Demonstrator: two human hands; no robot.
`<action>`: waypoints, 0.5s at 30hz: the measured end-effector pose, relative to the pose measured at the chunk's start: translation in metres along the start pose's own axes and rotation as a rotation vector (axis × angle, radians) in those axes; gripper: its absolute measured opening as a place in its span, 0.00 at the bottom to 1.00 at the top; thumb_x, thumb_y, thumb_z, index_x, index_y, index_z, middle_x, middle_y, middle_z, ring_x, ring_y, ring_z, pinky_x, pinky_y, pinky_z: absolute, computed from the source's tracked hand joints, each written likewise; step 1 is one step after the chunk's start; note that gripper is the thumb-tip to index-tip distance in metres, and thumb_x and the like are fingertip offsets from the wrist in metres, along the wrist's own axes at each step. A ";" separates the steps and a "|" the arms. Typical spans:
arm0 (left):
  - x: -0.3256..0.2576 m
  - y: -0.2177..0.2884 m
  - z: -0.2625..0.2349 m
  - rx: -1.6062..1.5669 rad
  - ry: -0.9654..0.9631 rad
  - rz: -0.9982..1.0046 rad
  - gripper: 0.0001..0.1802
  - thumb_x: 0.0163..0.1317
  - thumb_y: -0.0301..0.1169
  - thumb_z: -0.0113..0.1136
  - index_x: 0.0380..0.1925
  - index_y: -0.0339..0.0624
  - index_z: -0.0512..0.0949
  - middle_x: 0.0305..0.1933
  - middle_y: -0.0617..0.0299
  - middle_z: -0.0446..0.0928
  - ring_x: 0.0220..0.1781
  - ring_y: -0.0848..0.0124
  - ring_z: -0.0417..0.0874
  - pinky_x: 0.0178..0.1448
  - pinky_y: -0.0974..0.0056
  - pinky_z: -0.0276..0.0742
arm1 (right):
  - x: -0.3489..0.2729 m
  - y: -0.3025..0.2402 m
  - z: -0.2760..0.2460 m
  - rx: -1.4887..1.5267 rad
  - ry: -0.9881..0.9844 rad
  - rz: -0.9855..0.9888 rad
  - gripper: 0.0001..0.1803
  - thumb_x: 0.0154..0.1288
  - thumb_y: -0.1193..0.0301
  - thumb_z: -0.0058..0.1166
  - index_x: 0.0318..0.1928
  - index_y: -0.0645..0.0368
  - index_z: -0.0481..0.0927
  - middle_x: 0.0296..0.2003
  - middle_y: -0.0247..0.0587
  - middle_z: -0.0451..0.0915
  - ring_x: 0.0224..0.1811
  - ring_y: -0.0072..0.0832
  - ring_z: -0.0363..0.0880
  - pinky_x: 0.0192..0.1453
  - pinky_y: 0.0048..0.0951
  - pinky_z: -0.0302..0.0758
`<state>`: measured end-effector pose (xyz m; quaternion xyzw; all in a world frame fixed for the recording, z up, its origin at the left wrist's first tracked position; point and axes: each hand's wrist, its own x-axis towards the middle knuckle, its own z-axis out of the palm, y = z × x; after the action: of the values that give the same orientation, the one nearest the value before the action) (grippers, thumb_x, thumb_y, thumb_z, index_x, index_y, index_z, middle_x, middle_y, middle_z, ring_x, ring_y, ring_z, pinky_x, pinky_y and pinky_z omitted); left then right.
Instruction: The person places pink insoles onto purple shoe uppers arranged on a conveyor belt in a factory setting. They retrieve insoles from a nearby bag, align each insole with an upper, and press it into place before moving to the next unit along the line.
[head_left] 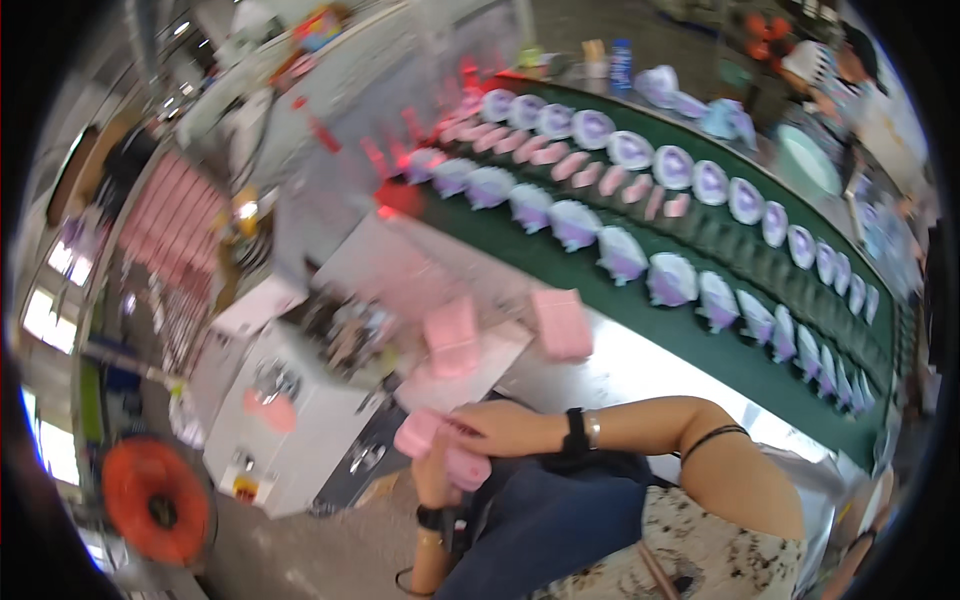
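Pink blocks (505, 330) crowd bench ahead; belt (640, 310) packed.

Motion blur smears the pink part (440, 447) between both hands, hiding its shape; the left hand (432, 478) half covers it.

A small pink, rounded plastic piece (440, 447) sits low over the person's lap (motion blur hides its details), clasped between both hands, tilted slightly leftward.
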<state>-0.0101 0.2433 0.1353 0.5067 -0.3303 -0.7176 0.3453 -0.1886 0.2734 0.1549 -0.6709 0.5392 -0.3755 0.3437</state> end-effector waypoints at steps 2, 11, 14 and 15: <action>-0.006 0.009 -0.001 -0.130 -0.017 -0.083 0.22 0.61 0.33 0.59 0.52 0.32 0.71 0.44 0.54 0.77 0.44 0.63 0.82 0.48 0.60 0.79 | 0.005 0.026 0.023 0.097 0.074 0.042 0.16 0.65 0.61 0.50 0.43 0.62 0.76 0.32 0.52 0.80 0.33 0.44 0.80 0.38 0.38 0.75; -0.042 -0.005 -0.047 -0.446 -0.211 -0.411 0.26 0.59 0.29 0.47 0.59 0.34 0.62 0.52 0.47 0.72 0.57 0.51 0.75 0.57 0.48 0.75 | 0.167 0.089 0.019 0.175 0.336 0.132 0.24 0.53 0.72 0.57 0.52 0.67 0.71 0.35 0.57 0.80 0.37 0.42 0.81 0.40 0.37 0.76; -0.046 0.006 -0.034 -0.377 -0.262 -0.405 0.27 0.60 0.30 0.46 0.60 0.33 0.61 0.53 0.46 0.72 0.56 0.50 0.75 0.58 0.48 0.75 | 0.214 0.117 0.026 0.005 0.580 0.263 0.23 0.54 0.71 0.56 0.50 0.69 0.71 0.40 0.62 0.77 0.42 0.52 0.79 0.43 0.42 0.75; -0.048 0.007 -0.038 -0.368 -0.257 -0.384 0.27 0.60 0.30 0.46 0.60 0.33 0.61 0.53 0.45 0.72 0.56 0.50 0.75 0.58 0.48 0.74 | 0.214 0.110 0.024 -0.047 0.524 0.254 0.23 0.54 0.71 0.56 0.50 0.68 0.71 0.41 0.61 0.77 0.42 0.52 0.78 0.44 0.42 0.75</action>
<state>0.0388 0.2749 0.1546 0.3937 -0.1337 -0.8760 0.2444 -0.1893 0.0445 0.0763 -0.4858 0.6979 -0.4775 0.2213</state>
